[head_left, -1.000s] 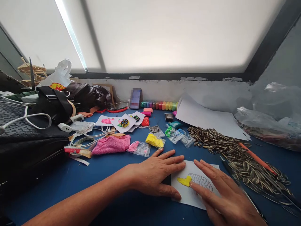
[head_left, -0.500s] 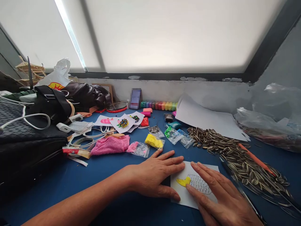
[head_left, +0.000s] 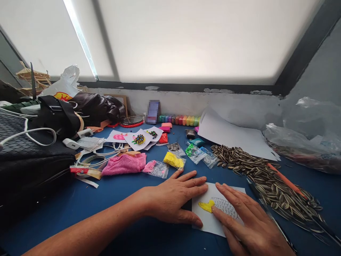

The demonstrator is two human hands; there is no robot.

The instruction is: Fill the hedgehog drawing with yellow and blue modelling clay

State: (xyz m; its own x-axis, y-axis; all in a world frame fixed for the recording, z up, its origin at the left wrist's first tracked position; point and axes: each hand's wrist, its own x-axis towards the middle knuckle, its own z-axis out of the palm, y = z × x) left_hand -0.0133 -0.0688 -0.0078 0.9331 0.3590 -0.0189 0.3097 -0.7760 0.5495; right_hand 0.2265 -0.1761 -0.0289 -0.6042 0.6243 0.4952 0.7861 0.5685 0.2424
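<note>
A white sheet of paper [head_left: 202, 193] lies on the blue table with a scaly oval drawn on it in pen [head_left: 223, 206]. Yellow clay [head_left: 206, 206] is spread at the drawing's left end. My left hand [head_left: 177, 199] rests flat with fingers spread, its fingertips and thumb on the sheet's left edge. Over the sheet's right part lies my right hand [head_left: 249, 222], fingers stretched out. Its thumb tip touches or nearly touches the right edge of the yellow clay, and the hand hides part of the drawing.
Sunflower seeds [head_left: 253, 170] are heaped at the right with an orange stick [head_left: 286, 179]. Beyond my left hand are a yellow clay lump [head_left: 173, 160], a pink cloth [head_left: 124, 164] and small plastic bags [head_left: 196, 153]. A black bag [head_left: 34, 163] stands left.
The view has shifted very slightly. My right thumb appears to have moved a little along the yellow clay's edge; my left hand stays in place.
</note>
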